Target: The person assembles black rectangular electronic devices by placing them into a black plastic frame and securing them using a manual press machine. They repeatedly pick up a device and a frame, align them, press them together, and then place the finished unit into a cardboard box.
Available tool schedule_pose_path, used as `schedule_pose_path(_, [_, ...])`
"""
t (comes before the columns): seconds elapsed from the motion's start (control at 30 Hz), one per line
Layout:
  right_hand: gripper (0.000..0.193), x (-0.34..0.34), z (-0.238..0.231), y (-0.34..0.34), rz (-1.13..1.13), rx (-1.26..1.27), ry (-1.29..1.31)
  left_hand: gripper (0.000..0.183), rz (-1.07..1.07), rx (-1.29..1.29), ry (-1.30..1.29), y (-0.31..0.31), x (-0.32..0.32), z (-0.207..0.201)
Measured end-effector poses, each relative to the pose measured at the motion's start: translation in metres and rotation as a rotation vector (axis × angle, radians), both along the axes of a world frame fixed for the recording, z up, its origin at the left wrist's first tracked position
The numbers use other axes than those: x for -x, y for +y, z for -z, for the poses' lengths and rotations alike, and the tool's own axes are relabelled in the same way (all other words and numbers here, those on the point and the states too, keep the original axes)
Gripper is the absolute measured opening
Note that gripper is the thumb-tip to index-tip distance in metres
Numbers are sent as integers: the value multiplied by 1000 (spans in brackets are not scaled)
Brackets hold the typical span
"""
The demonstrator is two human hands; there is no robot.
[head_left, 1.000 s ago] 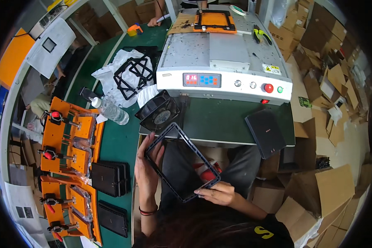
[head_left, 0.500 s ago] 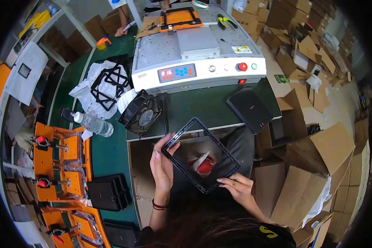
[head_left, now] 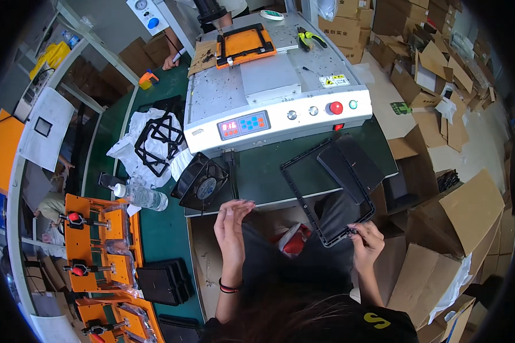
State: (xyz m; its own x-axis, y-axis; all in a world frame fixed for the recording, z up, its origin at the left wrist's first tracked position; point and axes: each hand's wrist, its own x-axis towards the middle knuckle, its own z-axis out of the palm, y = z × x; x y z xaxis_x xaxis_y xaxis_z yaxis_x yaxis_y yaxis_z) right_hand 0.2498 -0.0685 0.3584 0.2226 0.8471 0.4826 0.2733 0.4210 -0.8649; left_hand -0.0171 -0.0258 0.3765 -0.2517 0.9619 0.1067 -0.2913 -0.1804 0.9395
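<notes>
Pinched between the thumb and fingers of my right hand (head_left: pixel 367 239) is a thin black rectangular frame (head_left: pixel 300 200), held by its near right edge. Its far part overlaps, in the picture, a flat black panel (head_left: pixel 357 168) lying at the right end of the green bench; whether they touch, I cannot tell. My left hand (head_left: pixel 230 231) is apart from the frame, holding nothing, with fingers stretched out just in front of the bench edge. A black fan (head_left: pixel 203 183) stands beyond that hand.
A white machine (head_left: pixel 280 123) with buttons fills the far bench, an orange fixture (head_left: pixel 245 47) on top. Orange clamp jigs (head_left: pixel 97 246), stacked black panels (head_left: pixel 165 281) and a water bottle (head_left: pixel 143 197) are left. Cardboard boxes (head_left: pixel 435 223) crowd the right. Another person's hand (head_left: pixel 170 62) shows far left.
My left hand has let go of the black frame. My right hand has carried the frame to the right and farther away, over the flat panel. The view has shifted slightly.
</notes>
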Motion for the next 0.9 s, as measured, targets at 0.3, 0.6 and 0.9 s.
schedule_pose_path(0.3, [16,-35,-5,14,161,3,37,27,-70,-155,422,99,-30,-65])
schedule_pose_path(0.6, [21,-52,-15,37,131,-42,32,90,-259,-51,1116,295,8,-109])
schedule_pose_path(0.9, [18,-42,-11,36,114,-13,177,118,-260,91,1380,357,10,-107])
